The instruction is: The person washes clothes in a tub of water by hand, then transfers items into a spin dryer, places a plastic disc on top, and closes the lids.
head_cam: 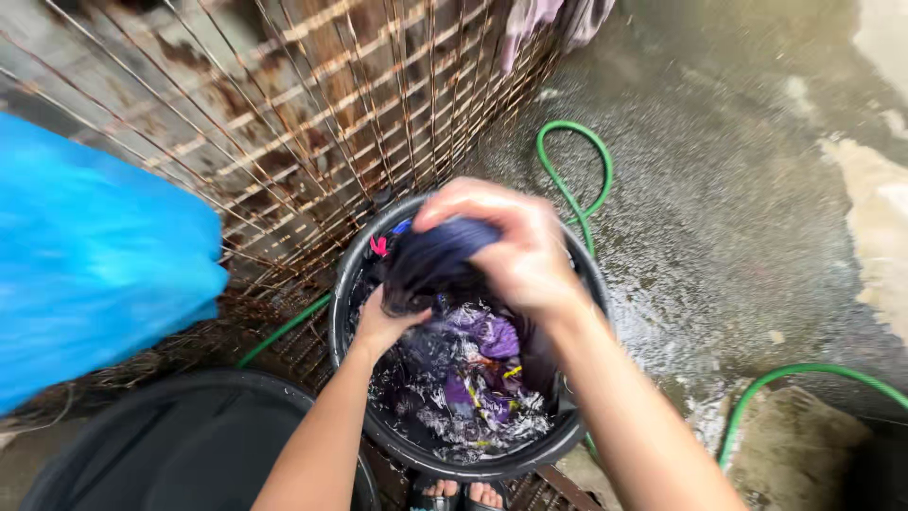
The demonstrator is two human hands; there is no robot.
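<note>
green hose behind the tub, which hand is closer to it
Right. The right hand grips the top of the dark blue cloth close beside the green hose loop. The left hand holds the cloth's lower end, farther from that loop, over the black tub.

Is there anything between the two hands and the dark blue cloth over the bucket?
No. The left hand grips the dark blue cloth from below, and the right hand closes over its top, above the black bucket.
</note>
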